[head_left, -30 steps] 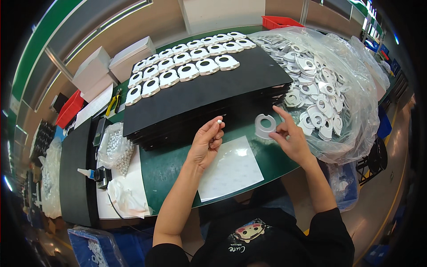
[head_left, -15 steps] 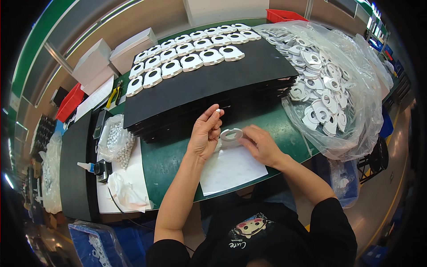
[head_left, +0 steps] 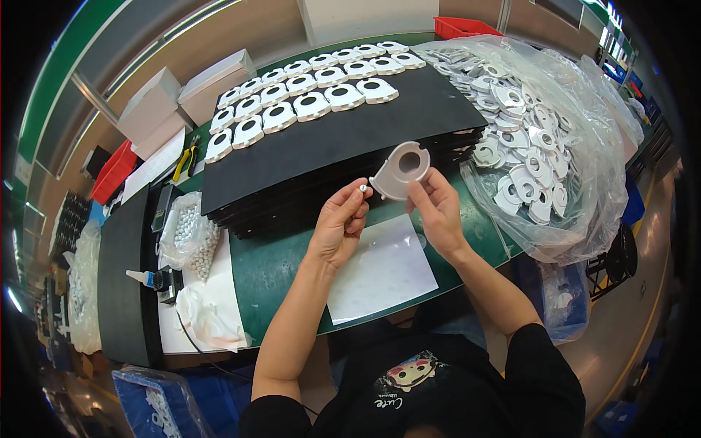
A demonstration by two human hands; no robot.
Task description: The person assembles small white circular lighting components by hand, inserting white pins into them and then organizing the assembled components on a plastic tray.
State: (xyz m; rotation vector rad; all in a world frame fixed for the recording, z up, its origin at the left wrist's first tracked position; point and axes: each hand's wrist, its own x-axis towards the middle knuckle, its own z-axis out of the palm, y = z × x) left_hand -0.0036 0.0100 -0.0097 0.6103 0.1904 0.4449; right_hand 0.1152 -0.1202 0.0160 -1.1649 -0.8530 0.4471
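Observation:
My left hand pinches a small white cap-like piece between thumb and fingertips. Close to its right, my right hand grips a white plastic ring-shaped plate by its lower right edge, tilted up so that its round hole shows. The plate's narrow left tip is near the small piece; whether they touch I cannot tell. Below both hands a white sheet lies on the green table. Beyond them, rows of similar white plates lie on a stack of black boards.
At right a clear bag spills many loose white plates. On the left are a bag of small white pieces, a glue bottle, crumpled tissue and yellow-handled pliers. Red bins and white boxes stand behind.
My right hand has lifted the ring-shaped plate from just above the sheet and turned it upright beside my left hand. The left hand has moved slightly, still pinching the small white piece.

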